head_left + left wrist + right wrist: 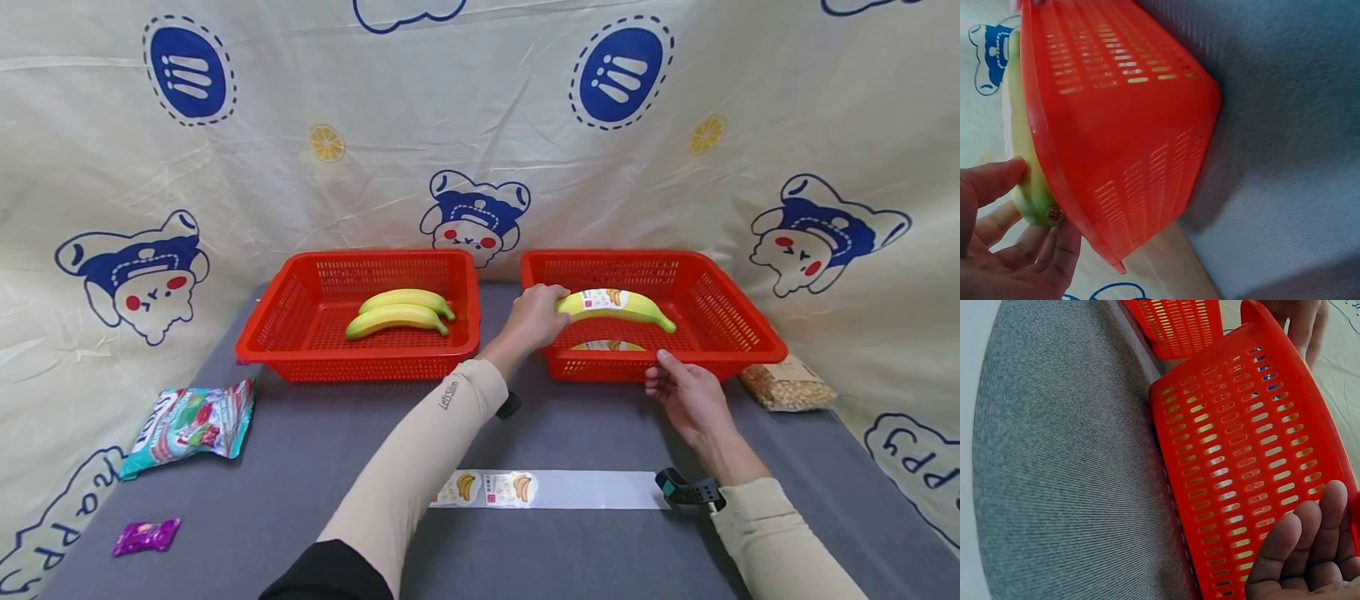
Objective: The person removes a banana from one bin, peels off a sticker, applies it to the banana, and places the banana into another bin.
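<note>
My left hand (pixel 538 317) grips one end of a yellow banana (pixel 618 305) with a label on its upper side. In the left wrist view, the thumb and fingers lie around that banana's end (pixel 1038 197), beside the rim. It is held over the right red basket (pixel 738 346); a second labelled banana (pixel 607 345) lies inside, partly hidden by the front wall. My right hand (pixel 693 404) is at this basket's front, thumb at the rim. The right wrist view shows its fingers (pixel 1282 540) loosely bent before the perforated wall. Whether the thumb touches the rim is unclear.
A left red basket (pixel 360 368) holds two bananas (pixel 397 318) without visible labels. A white strip (pixel 592 490) with banana stickers (pixel 512 489) lies in front. A snack bag (pixel 191 425) and purple packet (pixel 146 537) are at left; a bag of kernels (pixel 787 385) is at right.
</note>
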`<action>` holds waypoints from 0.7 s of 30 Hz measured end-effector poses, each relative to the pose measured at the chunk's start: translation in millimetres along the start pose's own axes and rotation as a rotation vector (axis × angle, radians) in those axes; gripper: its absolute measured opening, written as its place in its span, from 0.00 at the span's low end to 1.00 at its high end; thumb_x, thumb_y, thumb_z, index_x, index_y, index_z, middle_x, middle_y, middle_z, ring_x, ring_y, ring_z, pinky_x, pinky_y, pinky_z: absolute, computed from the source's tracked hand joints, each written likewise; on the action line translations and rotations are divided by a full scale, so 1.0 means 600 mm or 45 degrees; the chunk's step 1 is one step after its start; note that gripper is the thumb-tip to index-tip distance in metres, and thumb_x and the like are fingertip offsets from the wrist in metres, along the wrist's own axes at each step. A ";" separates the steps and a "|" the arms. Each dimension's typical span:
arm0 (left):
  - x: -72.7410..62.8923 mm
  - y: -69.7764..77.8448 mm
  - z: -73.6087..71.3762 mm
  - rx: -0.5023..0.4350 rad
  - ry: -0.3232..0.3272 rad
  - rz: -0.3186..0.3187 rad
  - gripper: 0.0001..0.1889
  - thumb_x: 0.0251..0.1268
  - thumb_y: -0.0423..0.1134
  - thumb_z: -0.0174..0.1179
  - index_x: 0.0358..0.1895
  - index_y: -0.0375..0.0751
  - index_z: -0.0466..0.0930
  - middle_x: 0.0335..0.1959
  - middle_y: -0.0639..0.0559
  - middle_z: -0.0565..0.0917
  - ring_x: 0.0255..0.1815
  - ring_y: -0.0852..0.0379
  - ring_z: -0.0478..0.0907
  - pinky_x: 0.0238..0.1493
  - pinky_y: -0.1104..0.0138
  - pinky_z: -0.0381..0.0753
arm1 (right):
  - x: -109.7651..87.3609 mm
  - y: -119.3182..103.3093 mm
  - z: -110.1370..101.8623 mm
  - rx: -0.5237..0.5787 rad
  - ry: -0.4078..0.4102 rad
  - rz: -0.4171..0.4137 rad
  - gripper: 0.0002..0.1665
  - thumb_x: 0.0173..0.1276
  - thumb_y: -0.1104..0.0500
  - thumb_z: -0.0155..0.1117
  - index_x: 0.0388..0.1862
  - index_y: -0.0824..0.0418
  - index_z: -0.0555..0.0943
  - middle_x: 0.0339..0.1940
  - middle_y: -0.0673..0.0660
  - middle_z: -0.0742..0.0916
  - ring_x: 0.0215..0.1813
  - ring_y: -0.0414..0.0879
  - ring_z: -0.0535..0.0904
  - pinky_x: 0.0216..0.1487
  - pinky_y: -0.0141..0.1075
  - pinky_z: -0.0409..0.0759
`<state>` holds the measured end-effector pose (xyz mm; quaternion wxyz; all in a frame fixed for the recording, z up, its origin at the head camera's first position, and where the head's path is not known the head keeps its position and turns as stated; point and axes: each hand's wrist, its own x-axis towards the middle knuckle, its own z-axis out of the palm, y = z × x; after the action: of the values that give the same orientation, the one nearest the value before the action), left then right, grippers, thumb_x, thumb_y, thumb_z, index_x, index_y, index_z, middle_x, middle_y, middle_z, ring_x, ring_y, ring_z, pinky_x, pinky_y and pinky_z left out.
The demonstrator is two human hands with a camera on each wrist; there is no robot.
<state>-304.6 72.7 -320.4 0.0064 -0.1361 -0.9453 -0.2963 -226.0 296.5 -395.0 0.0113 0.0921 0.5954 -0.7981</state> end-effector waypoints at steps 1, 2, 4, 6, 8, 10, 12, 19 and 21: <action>0.006 0.003 0.003 0.024 0.003 0.005 0.23 0.61 0.42 0.62 0.61 0.50 0.74 0.53 0.55 0.79 0.48 0.59 0.72 0.50 0.69 0.74 | 0.000 0.000 0.000 0.002 0.002 0.000 0.17 0.59 0.45 0.66 0.36 0.57 0.85 0.25 0.48 0.87 0.30 0.40 0.80 0.38 0.29 0.80; 0.010 0.007 0.005 0.045 0.007 0.011 0.22 0.61 0.41 0.62 0.60 0.49 0.75 0.52 0.55 0.80 0.47 0.59 0.72 0.49 0.69 0.73 | 0.000 0.000 0.000 0.003 0.002 -0.002 0.17 0.59 0.45 0.66 0.36 0.57 0.85 0.25 0.48 0.87 0.30 0.40 0.80 0.38 0.29 0.80; 0.018 0.013 0.010 0.105 0.008 0.032 0.21 0.60 0.41 0.62 0.59 0.48 0.76 0.50 0.55 0.81 0.46 0.59 0.73 0.50 0.69 0.73 | 0.001 0.000 -0.001 0.007 0.003 -0.006 0.17 0.59 0.45 0.66 0.36 0.57 0.85 0.25 0.48 0.87 0.30 0.40 0.80 0.38 0.29 0.79; 0.024 0.017 0.016 0.158 -0.001 0.050 0.21 0.59 0.41 0.62 0.57 0.47 0.77 0.48 0.55 0.82 0.45 0.59 0.73 0.50 0.69 0.73 | 0.001 0.001 -0.001 0.009 0.007 -0.008 0.17 0.59 0.45 0.66 0.35 0.57 0.85 0.25 0.48 0.87 0.30 0.40 0.80 0.38 0.29 0.79; 0.026 0.019 0.024 0.230 -0.017 0.060 0.19 0.59 0.42 0.62 0.55 0.47 0.78 0.46 0.54 0.82 0.44 0.59 0.74 0.50 0.68 0.74 | 0.001 0.001 -0.001 0.006 0.008 -0.006 0.16 0.59 0.45 0.66 0.34 0.56 0.85 0.25 0.48 0.87 0.29 0.40 0.79 0.37 0.29 0.79; 0.027 0.019 0.031 0.320 -0.029 0.072 0.18 0.60 0.43 0.62 0.53 0.47 0.79 0.45 0.55 0.83 0.43 0.59 0.75 0.51 0.68 0.75 | 0.001 0.002 0.000 0.004 0.007 -0.004 0.15 0.59 0.45 0.66 0.33 0.56 0.85 0.24 0.48 0.87 0.29 0.40 0.79 0.37 0.29 0.79; 0.027 0.018 0.038 0.385 -0.040 0.077 0.18 0.59 0.45 0.62 0.53 0.48 0.79 0.45 0.55 0.83 0.43 0.59 0.75 0.52 0.68 0.76 | 0.001 0.003 0.000 0.004 0.006 -0.007 0.15 0.60 0.45 0.66 0.33 0.56 0.85 0.24 0.47 0.87 0.29 0.40 0.80 0.37 0.29 0.79; 0.029 0.017 0.054 0.487 -0.065 0.089 0.21 0.57 0.48 0.65 0.55 0.51 0.78 0.48 0.55 0.83 0.41 0.59 0.77 0.51 0.68 0.78 | 0.003 0.007 0.000 0.008 0.004 -0.033 0.14 0.61 0.46 0.65 0.29 0.56 0.85 0.23 0.48 0.87 0.27 0.40 0.79 0.36 0.29 0.79; 0.030 0.019 0.057 0.501 -0.073 0.087 0.22 0.56 0.48 0.65 0.55 0.51 0.77 0.48 0.55 0.83 0.41 0.59 0.77 0.51 0.67 0.79 | 0.003 0.009 -0.001 0.013 0.003 -0.043 0.14 0.61 0.47 0.64 0.28 0.55 0.85 0.23 0.48 0.87 0.27 0.40 0.79 0.35 0.29 0.79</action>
<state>-316.9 105.5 -340.2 0.0159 -0.1726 -0.9796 -0.1014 -227.1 295.6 -400.5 -0.0032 0.0830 0.5928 -0.8010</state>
